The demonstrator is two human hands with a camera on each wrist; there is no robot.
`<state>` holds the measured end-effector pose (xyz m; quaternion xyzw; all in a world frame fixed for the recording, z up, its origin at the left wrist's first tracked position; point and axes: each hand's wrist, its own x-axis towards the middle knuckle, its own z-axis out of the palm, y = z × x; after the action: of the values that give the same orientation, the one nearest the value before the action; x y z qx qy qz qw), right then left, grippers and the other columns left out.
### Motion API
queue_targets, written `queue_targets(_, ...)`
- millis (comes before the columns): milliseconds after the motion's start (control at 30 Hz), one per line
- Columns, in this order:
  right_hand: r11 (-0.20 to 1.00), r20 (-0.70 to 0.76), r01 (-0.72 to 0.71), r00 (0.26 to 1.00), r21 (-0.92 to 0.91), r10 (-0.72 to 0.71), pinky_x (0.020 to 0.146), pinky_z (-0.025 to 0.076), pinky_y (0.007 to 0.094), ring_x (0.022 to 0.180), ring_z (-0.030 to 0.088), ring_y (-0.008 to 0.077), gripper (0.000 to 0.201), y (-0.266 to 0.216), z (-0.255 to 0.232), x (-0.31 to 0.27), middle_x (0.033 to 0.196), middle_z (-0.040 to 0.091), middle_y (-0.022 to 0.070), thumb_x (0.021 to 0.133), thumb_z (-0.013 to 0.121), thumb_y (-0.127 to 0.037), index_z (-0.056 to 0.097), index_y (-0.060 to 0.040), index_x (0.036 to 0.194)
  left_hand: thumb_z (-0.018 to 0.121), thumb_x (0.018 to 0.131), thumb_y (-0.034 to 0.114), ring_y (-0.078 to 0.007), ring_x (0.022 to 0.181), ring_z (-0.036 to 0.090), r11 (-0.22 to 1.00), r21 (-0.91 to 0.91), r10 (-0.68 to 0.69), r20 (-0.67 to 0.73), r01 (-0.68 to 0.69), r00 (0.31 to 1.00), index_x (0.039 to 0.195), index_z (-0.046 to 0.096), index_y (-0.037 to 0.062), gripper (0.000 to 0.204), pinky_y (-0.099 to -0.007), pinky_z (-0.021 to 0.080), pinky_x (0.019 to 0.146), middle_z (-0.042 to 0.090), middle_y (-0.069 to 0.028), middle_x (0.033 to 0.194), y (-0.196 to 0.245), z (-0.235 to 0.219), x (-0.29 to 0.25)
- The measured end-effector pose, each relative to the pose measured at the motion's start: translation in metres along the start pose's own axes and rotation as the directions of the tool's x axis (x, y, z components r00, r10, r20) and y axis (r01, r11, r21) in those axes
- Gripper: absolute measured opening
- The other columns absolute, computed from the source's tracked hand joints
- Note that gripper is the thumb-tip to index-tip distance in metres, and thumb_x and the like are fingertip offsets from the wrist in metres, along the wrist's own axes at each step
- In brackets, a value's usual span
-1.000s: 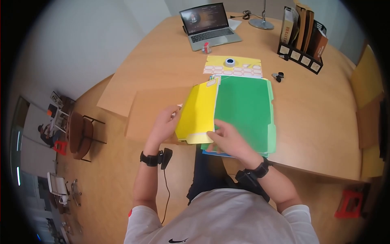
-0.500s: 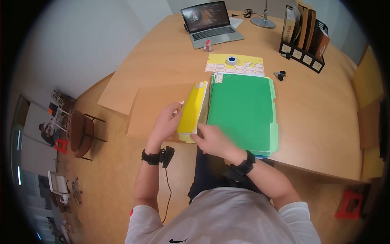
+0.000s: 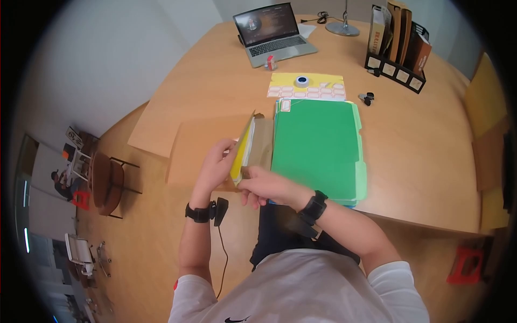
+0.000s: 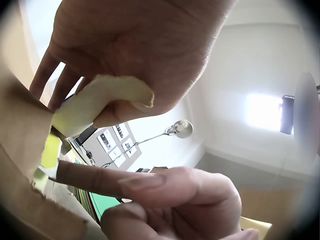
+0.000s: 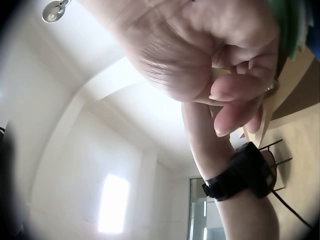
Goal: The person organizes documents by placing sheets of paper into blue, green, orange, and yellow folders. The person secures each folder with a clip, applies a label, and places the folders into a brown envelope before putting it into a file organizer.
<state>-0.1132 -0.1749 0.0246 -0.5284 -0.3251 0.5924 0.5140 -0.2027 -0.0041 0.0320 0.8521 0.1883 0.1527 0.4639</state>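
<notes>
A brown paper envelope point(image 3: 196, 153) lies at the table's front left, its near layer raised along the right side. My left hand point(image 3: 216, 161) holds that raised edge, and in the left wrist view a ragged pale strip of paper point(image 4: 100, 100) curls across its thumb. Inside the opening a yellow folder point(image 3: 242, 153) stands on edge with white sheets in it. The right hand point(image 3: 266, 184) pinches the folder's lower end; in the right wrist view its other fingers point(image 5: 235, 117) are curled. Right beside the envelope is a stack of green folders point(image 3: 318, 145).
Behind the stack, a roll of tape point(image 3: 302, 81) sits on a yellow card beside label sheets point(image 3: 307, 92). Binder clips point(image 3: 367, 98) lie to the right. Farther back are a laptop point(image 3: 277, 46), a lamp base point(image 3: 342, 29) and a black book rack point(image 3: 396, 72).
The yellow folder has moved left from over the green stack and tipped onto its edge inside the envelope. My right hand went left with it; the left hand stays at the envelope.
</notes>
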Motion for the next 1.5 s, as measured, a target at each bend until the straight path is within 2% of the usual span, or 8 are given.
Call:
queue_targets(267, 0.972, 0.062, -0.062, 0.997, 0.228, 0.049, 0.042, 0.042, 0.0208, 0.052, 0.061, 0.0119, 0.053, 0.004, 0.006, -0.009, 0.087, 0.07, 0.0146, 0.096, 0.054, -0.015, 0.034, 0.0036, 0.141, 0.057, 0.102, 0.016, -0.0064, 0.074, 0.054, 0.983, -0.017, -0.182, 0.053, 0.184, 0.982, 0.106, 0.064, -0.0018, 0.019, -0.0229, 0.043, 0.061, 0.062, -0.0009, 0.084, 0.016, -0.009, -0.003)
queue_targets(367, 0.957, 0.061, -0.103, 0.994, 0.272, 0.09, 0.044, 0.043, 0.0203, 0.055, 0.062, 0.0119, 0.051, 0.007, 0.008, 0.0, 0.088, 0.07, 0.0157, 0.097, 0.054, -0.015, 0.036, 0.0028, 0.141, 0.056, 0.102, 0.023, -0.0072, 0.056, 0.051, 1.0, 0.013, 0.008, 0.019, -0.009, 1.0, 0.108, 0.063, 0.0018, 0.023, -0.0243, 0.037, 0.043, 0.064, -0.0042, 0.082, 0.0, -0.005, 0.001)
queue_targets(467, 0.962, 0.03, -0.038, 0.999, 0.27, 0.031, 0.042, 0.044, 0.0242, 0.056, 0.065, 0.0158, 0.06, 0.001, -0.003, -0.014, 0.085, 0.071, 0.0136, 0.095, 0.056, -0.016, 0.032, 0.0061, 0.145, 0.056, 0.102, 0.02, -0.0089, 0.065, 0.057, 1.0, -0.001, 0.005, 0.029, -0.005, 1.0, 0.107, 0.063, 0.0011, 0.021, -0.0256, 0.044, 0.052, 0.065, -0.0055, 0.084, -0.007, -0.01, 0.001)
queue_targets(600, 0.968, -0.289, 0.182, 0.93, -0.172, -0.226, 0.054, 0.051, 0.0285, 0.063, 0.068, 0.0173, 0.054, -0.023, -0.06, -0.08, 0.091, 0.071, 0.011, 0.096, 0.062, -0.027, 0.05, 0.0023, 0.14, 0.056, 0.102, 0.017, -0.0108, 0.082, 0.06, 0.997, -0.026, 0.071, -0.034, -0.072, 0.997, 0.107, 0.063, -0.0005, 0.02, -0.0277, 0.049, 0.072, 0.066, -0.0062, 0.09, -0.023, -0.012, -0.003)
queue_targets(767, 0.553, -0.67, -0.38, 0.447, -0.742, -0.592, 0.087, 0.054, 0.0423, 0.104, 0.067, 0.0337, 0.067, -0.006, -0.163, -0.131, 0.117, 0.066, 0.0198, 0.09, 0.071, -0.051, 0.06, 0.0018, 0.129, 0.057, 0.1, 0.014, -0.0087, 0.085, 0.057, 0.984, -0.174, -0.054, -0.022, 0.05, 0.998, 0.102, 0.064, -0.0023, 0.018, -0.0258, 0.047, 0.077, 0.065, -0.0026, 0.091, -0.034, -0.015, -0.003)
queue_targets(867, 0.554, -0.765, -0.539, 0.544, -0.634, -0.345, 0.091, 0.053, 0.0427, 0.111, 0.065, 0.0334, 0.077, -0.002, -0.176, -0.145, 0.122, 0.063, 0.021, 0.083, 0.076, -0.056, 0.059, 0.0045, 0.127, 0.057, 0.099, 0.013, -0.0079, 0.081, 0.054, 0.983, -0.173, -0.068, -0.067, 0.056, 0.995, 0.095, 0.063, -0.0021, 0.017, -0.025, 0.046, 0.074, 0.062, -0.0003, 0.085, -0.023, -0.014, 0.0)
queue_targets(1100, 0.796, -0.785, -0.29, 0.523, -0.531, -0.333, 0.088, 0.055, 0.038, 0.099, 0.07, 0.0286, 0.084, 0.028, -0.188, -0.144, 0.118, 0.069, 0.022, 0.081, 0.085, -0.039, 0.046, 0.0079, 0.139, 0.057, 0.099, 0.013, -0.006, 0.075, 0.051, 0.997, -0.075, -0.028, -0.107, 0.02, 0.994, 0.09, 0.061, -0.0016, 0.017, -0.0242, 0.043, 0.068, 0.058, 0.001, 0.078, -0.021, -0.012, 0.002)
queue_targets(1500, 0.972, -0.803, 0.206, 0.557, -0.114, -0.212, 0.072, 0.052, 0.0249, 0.084, 0.067, 0.0119, 0.029, 0.036, -0.199, -0.161, 0.098, 0.073, 0.0085, 0.097, 0.067, -0.011, 0.063, 0.0057, 0.12, 0.056, 0.099, 0.012, -0.0063, 0.076, 0.05, 0.991, -0.127, -0.053, -0.078, 0.043, 0.996, 0.09, 0.061, -0.0018, 0.017, -0.0242, 0.042, 0.069, 0.058, 0.0008, 0.078, -0.025, -0.009, 0.002)
